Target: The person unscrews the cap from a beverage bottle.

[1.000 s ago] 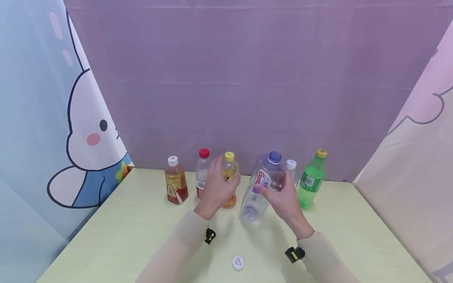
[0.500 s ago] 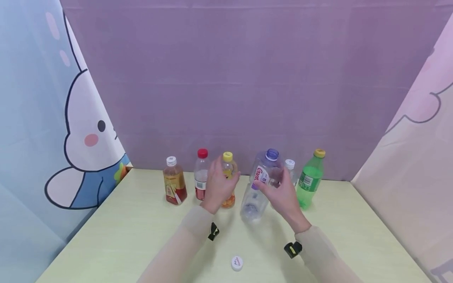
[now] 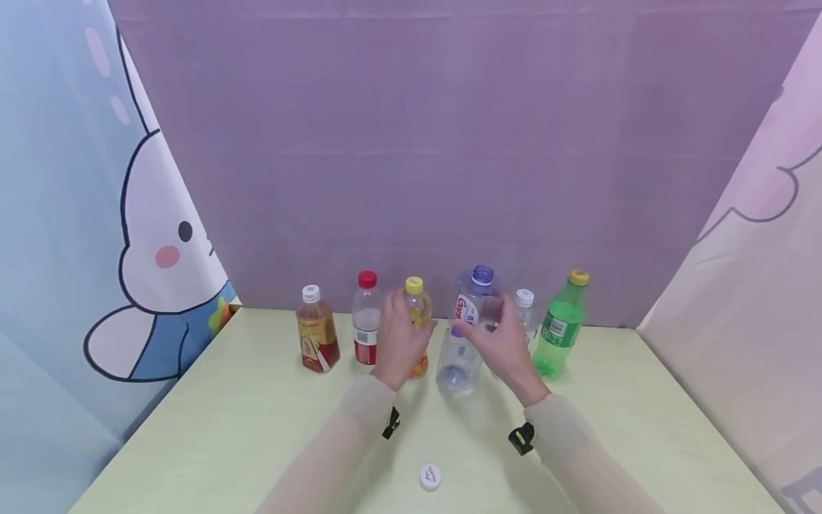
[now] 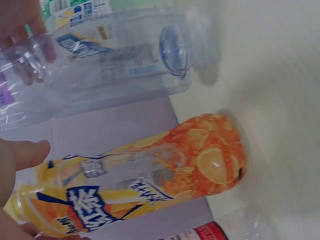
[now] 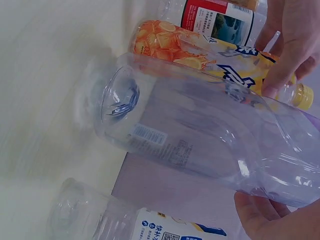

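Clear plastic btl [image 3: 460, 354]: prob. light, slick, easily dented; I'd grip mid-body; R hand [image 3: 503, 346], part-closed, holds it there; L hand [image 3: 401, 339] curls round tea btl [image 4: 145, 175].

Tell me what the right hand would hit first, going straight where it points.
Past the big clear bottle it holds, the right hand would probably meet the purple backdrop; depth is unclear.
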`<state>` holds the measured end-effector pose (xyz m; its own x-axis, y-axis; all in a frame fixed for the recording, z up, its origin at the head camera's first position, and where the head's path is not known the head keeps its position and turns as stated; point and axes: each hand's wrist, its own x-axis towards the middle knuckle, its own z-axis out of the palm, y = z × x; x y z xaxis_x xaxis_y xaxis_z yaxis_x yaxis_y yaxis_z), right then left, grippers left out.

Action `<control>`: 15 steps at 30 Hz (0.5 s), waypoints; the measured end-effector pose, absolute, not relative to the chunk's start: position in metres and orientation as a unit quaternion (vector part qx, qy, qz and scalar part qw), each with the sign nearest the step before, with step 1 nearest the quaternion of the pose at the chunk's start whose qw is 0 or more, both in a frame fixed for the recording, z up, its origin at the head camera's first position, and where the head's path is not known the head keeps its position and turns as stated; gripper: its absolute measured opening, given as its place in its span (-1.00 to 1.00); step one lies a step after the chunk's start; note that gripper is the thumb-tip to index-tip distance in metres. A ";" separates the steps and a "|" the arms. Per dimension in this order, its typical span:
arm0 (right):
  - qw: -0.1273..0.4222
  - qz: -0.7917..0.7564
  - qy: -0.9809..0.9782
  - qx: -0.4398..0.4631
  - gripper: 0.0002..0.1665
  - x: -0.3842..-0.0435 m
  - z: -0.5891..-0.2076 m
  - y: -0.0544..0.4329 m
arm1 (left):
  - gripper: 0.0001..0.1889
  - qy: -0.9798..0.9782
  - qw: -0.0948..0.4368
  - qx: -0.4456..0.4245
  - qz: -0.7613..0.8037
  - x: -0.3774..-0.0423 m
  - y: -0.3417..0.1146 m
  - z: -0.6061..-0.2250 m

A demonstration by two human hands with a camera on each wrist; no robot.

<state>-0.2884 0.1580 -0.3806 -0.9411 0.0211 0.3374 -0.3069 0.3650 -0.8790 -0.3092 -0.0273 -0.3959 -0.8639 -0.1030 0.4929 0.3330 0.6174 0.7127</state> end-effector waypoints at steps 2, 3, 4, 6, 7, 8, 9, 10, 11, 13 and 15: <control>0.146 0.553 -0.815 0.088 0.19 -0.291 -0.382 0.157 | -0.17 -0.863 0.252 -0.058 -0.434 -0.311 -0.026 -0.399; 0.146 0.552 -0.816 0.088 0.18 -0.292 -0.383 0.156 | -0.16 -0.862 0.249 -0.053 -0.438 -0.312 -0.026 -0.401; 0.146 0.551 -0.817 0.087 0.19 -0.293 -0.384 0.156 | -0.15 -0.862 0.245 -0.050 -0.440 -0.312 -0.026 -0.402; 0.146 0.548 -0.820 0.083 0.19 -0.294 -0.385 0.155 | -0.14 -0.861 0.239 -0.046 -0.446 -0.313 -0.025 -0.404; 0.145 0.548 -0.820 0.081 0.19 -0.295 -0.385 0.154 | -0.14 -0.861 0.236 -0.047 -0.448 -0.313 -0.025 -0.404; 0.145 0.547 -0.821 0.079 0.18 -0.295 -0.385 0.153 | -0.14 -0.861 0.234 -0.049 -0.450 -0.313 -0.025 -0.404; 0.143 0.547 -0.821 0.078 0.18 -0.296 -0.385 0.152 | -0.14 -0.861 0.232 -0.050 -0.450 -0.313 -0.025 -0.405; 0.142 0.546 -0.822 0.075 0.18 -0.296 -0.385 0.152 | -0.14 -0.862 0.231 -0.051 -0.449 -0.312 -0.025 -0.405; 0.141 0.545 -0.823 0.073 0.18 -0.297 -0.385 0.151 | -0.14 -0.862 0.231 -0.053 -0.447 -0.312 -0.024 -0.405; 0.138 0.543 -0.825 0.071 0.19 -0.299 -0.386 0.150 | -0.14 -0.863 0.230 -0.054 -0.448 -0.310 -0.024 -0.405; 0.136 0.541 -0.827 0.068 0.20 -0.300 -0.386 0.149 | -0.14 -0.860 0.226 -0.052 -0.454 -0.308 -0.025 -0.405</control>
